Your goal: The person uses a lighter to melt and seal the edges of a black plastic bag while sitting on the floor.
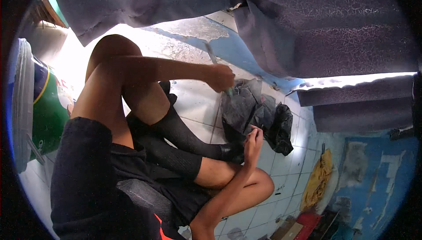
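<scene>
My left hand [221,78] is closed round a thin, stick-like tool [211,53]. One narrow greyish end points up and away, and a pale greenish end shows below my fist; its kind is not clear. Just beneath that end lies a crumpled black plastic bag [241,110] on the tiles. At the bag's near edge, my right hand [253,145] has its fingers drawn together, seemingly pinching the plastic. Darker folds of black plastic [283,130] lie to the right. Whatever is under or inside the bag stays hidden.
My bent legs in black socks [184,132] frame the white tiled floor [193,101]. A green and white bucket [48,108] stands at left. Dark cloth [325,29] hangs across the far side. A yellow cloth [317,180] and a red item [307,224] lie by the blue wall [378,174].
</scene>
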The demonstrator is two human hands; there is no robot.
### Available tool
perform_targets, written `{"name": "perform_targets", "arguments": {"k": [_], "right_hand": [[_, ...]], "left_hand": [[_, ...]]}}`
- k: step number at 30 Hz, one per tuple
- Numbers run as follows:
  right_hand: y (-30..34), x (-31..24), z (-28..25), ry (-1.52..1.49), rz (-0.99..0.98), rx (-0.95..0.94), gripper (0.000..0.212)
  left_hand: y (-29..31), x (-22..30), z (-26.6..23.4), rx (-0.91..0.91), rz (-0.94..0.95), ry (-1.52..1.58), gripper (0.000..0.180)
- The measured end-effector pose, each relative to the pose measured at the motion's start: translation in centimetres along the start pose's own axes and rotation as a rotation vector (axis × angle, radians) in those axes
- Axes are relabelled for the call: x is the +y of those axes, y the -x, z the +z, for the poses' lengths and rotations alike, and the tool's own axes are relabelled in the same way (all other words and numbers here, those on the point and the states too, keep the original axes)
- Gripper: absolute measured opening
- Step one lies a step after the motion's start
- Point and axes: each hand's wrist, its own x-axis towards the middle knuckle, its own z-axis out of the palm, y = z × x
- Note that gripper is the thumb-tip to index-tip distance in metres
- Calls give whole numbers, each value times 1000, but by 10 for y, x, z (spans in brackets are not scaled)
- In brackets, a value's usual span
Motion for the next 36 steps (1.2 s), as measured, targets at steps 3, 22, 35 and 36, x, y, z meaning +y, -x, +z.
{"name": "perform_targets", "arguments": {"k": [3, 22, 35, 36], "right_hand": [[5, -23, 9, -82, 51, -13, 28], [3, -21, 4, -1, 74, -24, 29], [0, -14, 13, -52, -30, -38, 27], [5, -9, 9, -61, -3, -43, 27]], "left_hand": [[-3, 15, -4, 55, 46, 59, 13], [1, -4, 12, 250, 118, 85, 26], [12, -17, 6, -164, 28, -113, 22], [12, -5, 4, -188, 27, -87, 22]]}}
